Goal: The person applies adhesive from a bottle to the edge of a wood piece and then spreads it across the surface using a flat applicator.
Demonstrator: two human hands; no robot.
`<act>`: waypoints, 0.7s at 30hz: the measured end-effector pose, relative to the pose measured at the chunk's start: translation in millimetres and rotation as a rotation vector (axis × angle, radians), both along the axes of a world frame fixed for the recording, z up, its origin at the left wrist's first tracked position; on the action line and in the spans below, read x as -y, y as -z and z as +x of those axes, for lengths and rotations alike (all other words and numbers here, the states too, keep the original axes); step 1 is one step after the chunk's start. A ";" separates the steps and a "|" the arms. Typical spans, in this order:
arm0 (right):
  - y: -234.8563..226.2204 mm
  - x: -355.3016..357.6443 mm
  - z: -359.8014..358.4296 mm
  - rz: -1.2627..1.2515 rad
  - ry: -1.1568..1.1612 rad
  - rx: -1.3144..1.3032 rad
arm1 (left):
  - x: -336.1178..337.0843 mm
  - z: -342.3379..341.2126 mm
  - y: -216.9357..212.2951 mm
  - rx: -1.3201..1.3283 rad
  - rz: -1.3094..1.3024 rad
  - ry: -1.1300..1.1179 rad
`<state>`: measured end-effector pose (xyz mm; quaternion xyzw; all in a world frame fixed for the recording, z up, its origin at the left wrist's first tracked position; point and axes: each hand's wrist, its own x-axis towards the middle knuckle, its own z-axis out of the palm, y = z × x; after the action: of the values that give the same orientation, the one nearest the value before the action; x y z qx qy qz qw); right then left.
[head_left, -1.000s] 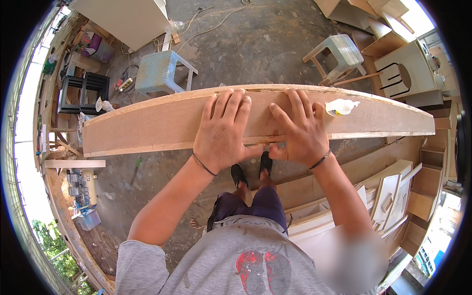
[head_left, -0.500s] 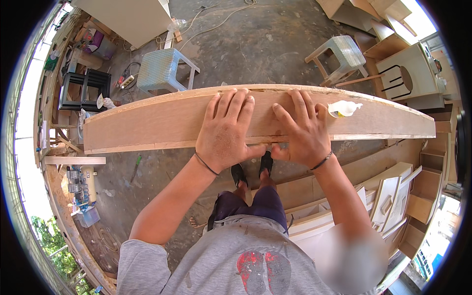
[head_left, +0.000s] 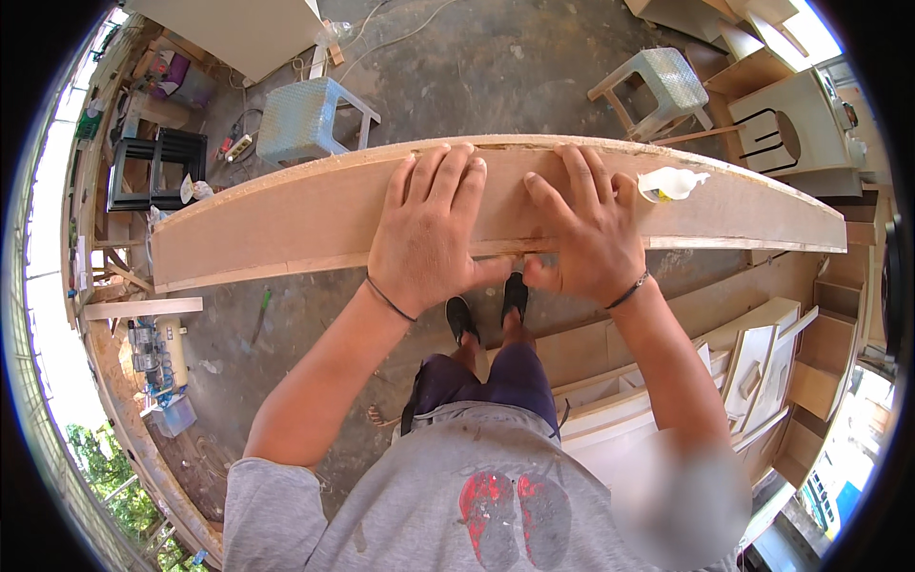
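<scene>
Both hands pressed flat on the long wooden board (head_left: 286,224), the left hand (head_left: 429,238) and right hand (head_left: 586,238) side by side, fingers spread, thumbs hooked under its near edge. A white glue bottle (head_left: 667,183) lay just right of the grip; gluing probably done, pressing underway.

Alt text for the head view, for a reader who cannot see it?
Both hands press flat, side by side, on a long wooden board: left hand, right hand. A white glue bottle lies on the board to the right; two plastic stools stand on the concrete floor beyond.
</scene>
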<state>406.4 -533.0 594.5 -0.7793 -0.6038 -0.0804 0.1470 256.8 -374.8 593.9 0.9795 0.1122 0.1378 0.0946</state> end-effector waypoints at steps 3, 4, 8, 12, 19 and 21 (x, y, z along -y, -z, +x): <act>0.9 0.2 0.6 0.017 -0.005 -0.001 | 0.5 0.7 -1.4 0.026 0.002 0.005; 1.0 0.0 0.7 0.019 -0.007 0.001 | 0.7 0.8 -1.4 0.025 -0.002 0.002; 0.9 -0.1 0.5 0.014 -0.006 0.009 | 0.8 0.9 -0.5 0.033 0.002 -0.001; 1.2 -0.9 0.4 0.012 -0.002 0.005 | -0.4 0.8 0.8 0.012 -0.011 -0.002; 0.0 -1.1 1.1 0.010 -0.002 0.005 | -0.1 1.2 0.3 0.010 -0.023 -0.010; -0.7 -0.8 0.8 0.007 -0.001 0.004 | -0.2 1.0 0.6 0.011 -0.020 -0.009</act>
<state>407.2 -532.2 595.2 -0.7784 -0.6041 -0.0838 0.1486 257.8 -374.6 593.3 0.9772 0.1176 0.1422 0.1046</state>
